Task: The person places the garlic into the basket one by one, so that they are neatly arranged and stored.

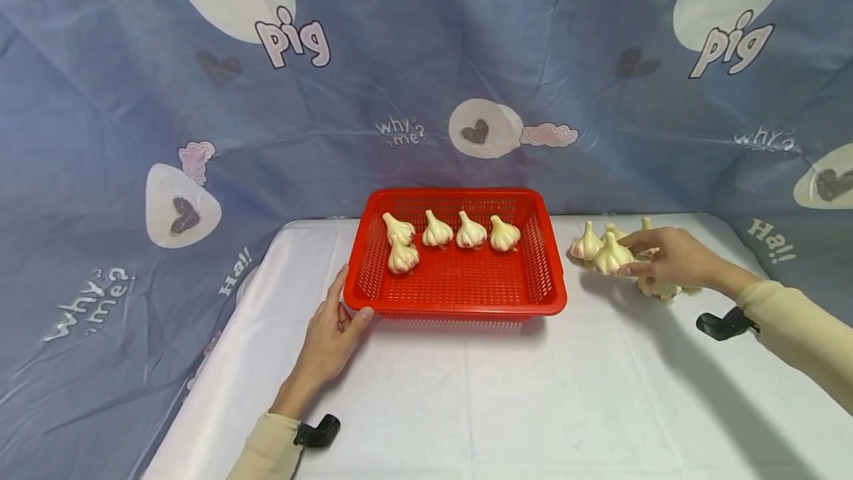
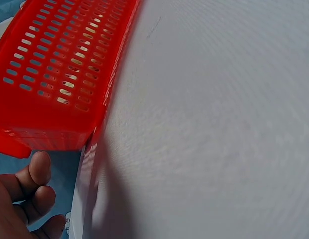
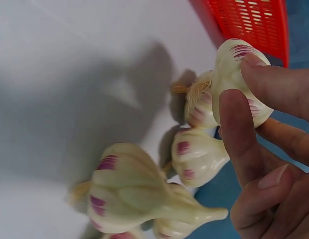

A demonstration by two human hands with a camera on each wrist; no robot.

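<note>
My right hand (image 1: pixel 683 259) pinches a pale garlic bulb (image 1: pixel 609 258) between thumb and fingers, to the right of the red basket (image 1: pixel 460 311). In the right wrist view the held bulb (image 3: pixel 228 74) shows purple streaks, and other garlic bulbs (image 3: pixel 127 186) lie below it on the white cloth. Beside the basket's front left corner is my left hand (image 1: pixel 328 339), its fingers along the left side and its thumb at the front rim. Inside the basket, several garlic bulbs (image 1: pixel 471 231) stand along the back, with one (image 1: pixel 403 256) in front at the left.
A white cloth (image 1: pixel 466 406) covers the table. Behind it hangs a blue printed sheet (image 1: pixel 400 58). More garlic bulbs (image 1: pixel 586 243) are clustered right of the basket, partly hidden by the right hand. Each wrist wears a black device (image 1: pixel 726 324).
</note>
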